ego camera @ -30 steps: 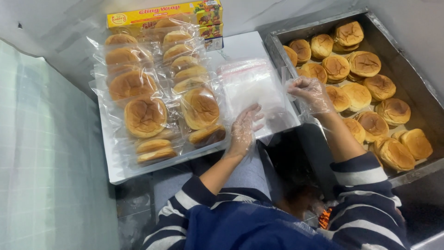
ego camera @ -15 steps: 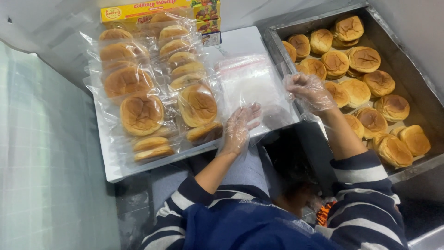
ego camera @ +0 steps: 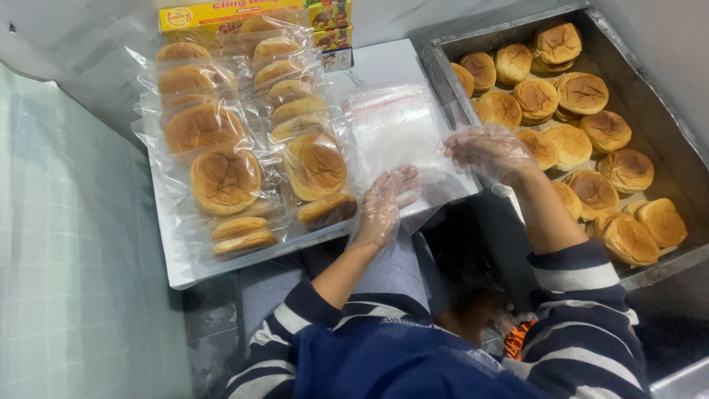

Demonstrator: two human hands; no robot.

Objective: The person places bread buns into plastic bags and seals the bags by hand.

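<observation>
Both of my hands wear thin clear plastic gloves. My left hand (ego camera: 384, 203) rests on the near edge of a stack of empty clear zip bags (ego camera: 395, 129) lying on a white tray (ego camera: 177, 258). My right hand (ego camera: 491, 151) touches the right edge of the same stack, fingers spread. Left of the bags, several round brown buns sealed in clear bags (ego camera: 225, 177) lie in two rows on the tray. To the right, a metal pan (ego camera: 443, 66) holds several unwrapped buns (ego camera: 583, 92).
A yellow cardboard box of wrap film (ego camera: 236, 15) lies at the far end of the tray. A pale tiled surface (ego camera: 66, 281) runs along the left. My striped sleeves and dark top fill the lower frame.
My left hand has slid slightly up and left along the near edge of the bag stack. My right hand has stayed at the stack's right edge.
</observation>
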